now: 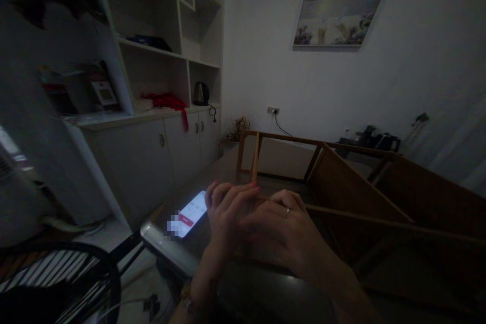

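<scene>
A brown wooden shelf frame (315,205) lies on its side on a dark table (182,255). My left hand (230,212) is closed over the near left corner of this frame, fingers bent forward. Beside it, my right hand (283,223), with a ring on one finger, curls round the near rail. The two hands nearly touch, and dim light hides most of the right fingertips. Any small thing between the hands cannot be made out. A lit phone (192,215) rests on the table just left of my left hand, its screen showing a timer with a red button.
A black slatted chair (56,283) stands at lower left. White cabinets (140,157) with open shelves line the left wall; a kettle (201,93) and red cloth (167,101) sit there. Dark appliances (375,139) stand beyond the frame, near a wall socket (273,110).
</scene>
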